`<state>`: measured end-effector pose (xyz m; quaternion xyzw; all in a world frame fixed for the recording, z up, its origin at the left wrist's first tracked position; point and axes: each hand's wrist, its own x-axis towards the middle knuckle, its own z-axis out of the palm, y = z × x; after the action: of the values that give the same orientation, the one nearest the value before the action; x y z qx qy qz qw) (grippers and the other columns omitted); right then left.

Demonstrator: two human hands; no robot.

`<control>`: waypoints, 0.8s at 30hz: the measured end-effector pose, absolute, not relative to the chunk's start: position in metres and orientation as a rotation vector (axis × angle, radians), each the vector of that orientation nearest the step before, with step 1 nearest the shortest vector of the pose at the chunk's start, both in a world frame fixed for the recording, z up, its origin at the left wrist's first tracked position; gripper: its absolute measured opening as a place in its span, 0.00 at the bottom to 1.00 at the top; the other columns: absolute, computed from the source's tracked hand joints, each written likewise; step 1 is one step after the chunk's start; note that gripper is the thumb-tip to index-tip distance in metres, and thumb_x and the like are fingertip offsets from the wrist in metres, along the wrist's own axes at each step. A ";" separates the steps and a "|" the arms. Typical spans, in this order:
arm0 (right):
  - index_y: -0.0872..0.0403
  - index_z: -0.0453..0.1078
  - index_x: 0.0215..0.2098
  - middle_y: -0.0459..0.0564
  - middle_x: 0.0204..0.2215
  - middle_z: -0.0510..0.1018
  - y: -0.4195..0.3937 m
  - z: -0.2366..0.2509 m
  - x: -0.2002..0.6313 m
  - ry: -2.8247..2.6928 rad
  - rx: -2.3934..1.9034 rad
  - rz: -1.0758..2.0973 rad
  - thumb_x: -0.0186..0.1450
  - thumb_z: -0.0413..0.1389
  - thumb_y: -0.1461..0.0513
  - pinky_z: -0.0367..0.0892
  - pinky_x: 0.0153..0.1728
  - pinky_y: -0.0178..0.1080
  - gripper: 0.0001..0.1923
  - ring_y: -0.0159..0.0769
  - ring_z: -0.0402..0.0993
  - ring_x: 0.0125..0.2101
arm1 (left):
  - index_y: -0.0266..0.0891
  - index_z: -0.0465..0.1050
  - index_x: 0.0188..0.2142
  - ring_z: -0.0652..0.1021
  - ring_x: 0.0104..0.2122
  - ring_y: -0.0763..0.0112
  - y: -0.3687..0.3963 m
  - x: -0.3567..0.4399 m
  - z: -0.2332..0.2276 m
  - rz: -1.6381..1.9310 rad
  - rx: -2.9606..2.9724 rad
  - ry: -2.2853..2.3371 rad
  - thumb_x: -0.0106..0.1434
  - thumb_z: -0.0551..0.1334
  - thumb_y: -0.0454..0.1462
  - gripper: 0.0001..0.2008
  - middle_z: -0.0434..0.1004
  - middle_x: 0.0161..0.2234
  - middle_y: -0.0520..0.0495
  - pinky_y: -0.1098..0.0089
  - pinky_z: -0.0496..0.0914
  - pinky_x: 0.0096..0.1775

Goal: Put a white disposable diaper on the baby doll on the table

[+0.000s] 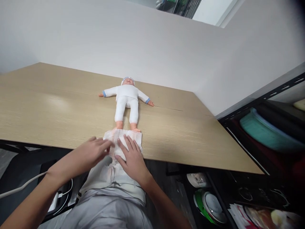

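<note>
A baby doll [126, 101] in a white suit and cap lies on its back on the wooden table [59, 108], arms spread, feet toward me. Just below its feet a white diaper [133, 137] lies unfolded over the table's near edge and hangs down toward my lap. My left hand [93, 153] rests flat on the diaper's left part, fingers spread. My right hand [131, 156] presses flat on its middle, fingers pointing at the doll. Neither hand grips anything.
White walls close the table's far side and right side. A black shelf unit [262, 98] at right holds a teal tub [267, 133]. Bowls and a green-rimmed lid [209, 206] sit low on the floor at right. A white cable [23, 186] runs at left.
</note>
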<state>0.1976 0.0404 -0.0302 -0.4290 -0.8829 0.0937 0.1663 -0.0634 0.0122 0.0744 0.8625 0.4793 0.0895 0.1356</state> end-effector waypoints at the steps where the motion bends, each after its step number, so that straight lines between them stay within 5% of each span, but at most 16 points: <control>1: 0.48 0.57 0.86 0.58 0.86 0.52 0.040 -0.030 0.197 -2.514 -1.221 0.260 0.83 0.57 0.46 0.54 0.83 0.64 0.39 0.54 0.49 0.85 | 0.42 0.78 0.64 0.83 0.52 0.52 0.030 -0.059 0.078 0.274 2.650 1.426 0.82 0.57 0.32 0.17 0.86 0.55 0.37 0.57 0.72 0.56; 5: 0.47 0.57 0.85 0.58 0.85 0.55 0.041 -0.032 0.196 -2.509 -1.236 0.225 0.83 0.57 0.46 0.55 0.82 0.64 0.39 0.55 0.49 0.85 | 0.50 0.63 0.80 0.74 0.71 0.47 0.119 -0.041 0.071 0.250 3.010 1.358 0.74 0.56 0.21 0.40 0.70 0.76 0.36 0.53 0.70 0.64; 9: 0.43 0.56 0.86 0.58 0.85 0.54 0.041 -0.032 0.196 -2.515 -1.238 0.226 0.83 0.57 0.47 0.57 0.81 0.65 0.38 0.55 0.50 0.85 | 0.57 0.52 0.84 0.65 0.79 0.47 0.190 -0.032 0.047 -0.009 3.157 1.056 0.65 0.58 0.18 0.54 0.53 0.85 0.41 0.52 0.69 0.66; 12: 0.41 0.56 0.86 0.57 0.85 0.54 0.042 -0.029 0.197 -2.522 -1.228 0.243 0.83 0.57 0.47 0.58 0.81 0.65 0.37 0.55 0.50 0.85 | 0.54 0.61 0.81 0.67 0.78 0.45 0.211 -0.026 0.036 0.007 3.203 0.920 0.64 0.61 0.20 0.49 0.55 0.85 0.41 0.51 0.68 0.67; 20: 0.40 0.54 0.86 0.56 0.86 0.53 0.042 -0.027 0.196 -2.533 -1.252 0.271 0.84 0.56 0.47 0.54 0.82 0.63 0.37 0.53 0.48 0.85 | 0.45 0.80 0.61 0.78 0.60 0.47 0.228 -0.008 0.030 0.304 3.177 0.701 0.73 0.63 0.32 0.19 0.81 0.69 0.40 0.53 0.68 0.57; 24: 0.39 0.53 0.86 0.55 0.87 0.49 0.048 -0.024 0.200 -2.561 -1.253 0.333 0.83 0.57 0.46 0.53 0.83 0.64 0.38 0.52 0.47 0.85 | 0.44 0.81 0.58 0.78 0.56 0.47 0.241 0.000 0.049 0.412 3.070 0.646 0.71 0.62 0.32 0.19 0.85 0.63 0.39 0.52 0.68 0.58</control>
<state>0.2004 0.0480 -0.0244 -0.4326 -0.8840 0.1149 0.1351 -0.0004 0.2408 0.0493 0.9702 0.2042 0.1301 -0.0113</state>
